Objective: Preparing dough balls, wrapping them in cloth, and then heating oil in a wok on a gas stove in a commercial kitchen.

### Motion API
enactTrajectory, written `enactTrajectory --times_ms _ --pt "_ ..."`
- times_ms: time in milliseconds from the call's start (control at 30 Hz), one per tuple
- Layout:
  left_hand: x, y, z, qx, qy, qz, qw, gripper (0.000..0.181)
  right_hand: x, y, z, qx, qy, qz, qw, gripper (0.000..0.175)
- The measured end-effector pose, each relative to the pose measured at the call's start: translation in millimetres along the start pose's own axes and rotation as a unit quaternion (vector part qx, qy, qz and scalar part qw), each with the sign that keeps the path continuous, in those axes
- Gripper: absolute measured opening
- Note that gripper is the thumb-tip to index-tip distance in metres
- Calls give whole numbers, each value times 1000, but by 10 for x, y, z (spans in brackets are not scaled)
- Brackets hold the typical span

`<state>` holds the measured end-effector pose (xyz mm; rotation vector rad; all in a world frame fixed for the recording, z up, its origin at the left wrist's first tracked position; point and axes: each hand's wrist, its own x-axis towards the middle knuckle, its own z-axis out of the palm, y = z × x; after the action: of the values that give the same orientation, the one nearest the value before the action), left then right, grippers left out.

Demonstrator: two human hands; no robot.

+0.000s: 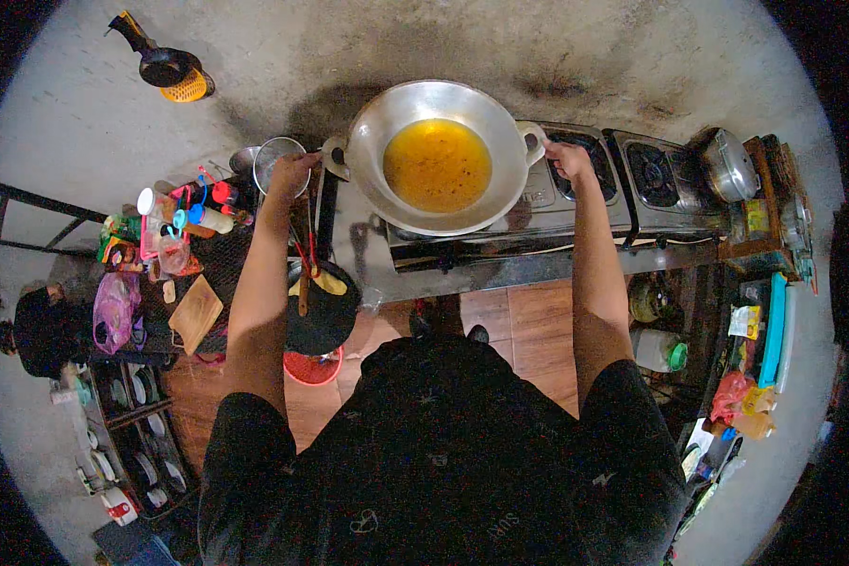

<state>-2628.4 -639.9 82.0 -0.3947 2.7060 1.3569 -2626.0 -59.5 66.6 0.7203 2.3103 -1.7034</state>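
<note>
A large metal wok (439,223) with yellowish oil (437,166) in its bottom is over the left part of the gas stove (530,230). My left hand (296,173) grips its left loop handle, and my right hand (569,161) grips the right one. Whether the wok rests on a burner or is raised cannot be told. Beside my left hand is a round strainer or bowl (281,146). Below my left forearm, a dark pan (325,318) holds pale yellow pieces and wooden-handled utensils.
Bottles (212,218), a wooden cutting board (197,315) and a purple plastic bag (115,311) lie to the left. A lidded metal pot (729,166) stands at the right burner. A red basin (313,368) is beneath the pan. Small pans (168,67) hang on the wall.
</note>
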Motion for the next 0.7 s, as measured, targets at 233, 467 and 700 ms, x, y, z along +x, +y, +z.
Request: enactTrajectory --times_ms 233,467,700 --pt "-216 395 77 17 -22 -46 999 38 37 100 -109 -15 -15 13 1000 33" --pt "-117 206 94 -69 -4 -11 998 29 101 25 -61 -6 -30 -21 999 30" --pt "-32 74 65 -34 -11 25 999 29 29 -37 -13 -2 -38 -19 999 26"
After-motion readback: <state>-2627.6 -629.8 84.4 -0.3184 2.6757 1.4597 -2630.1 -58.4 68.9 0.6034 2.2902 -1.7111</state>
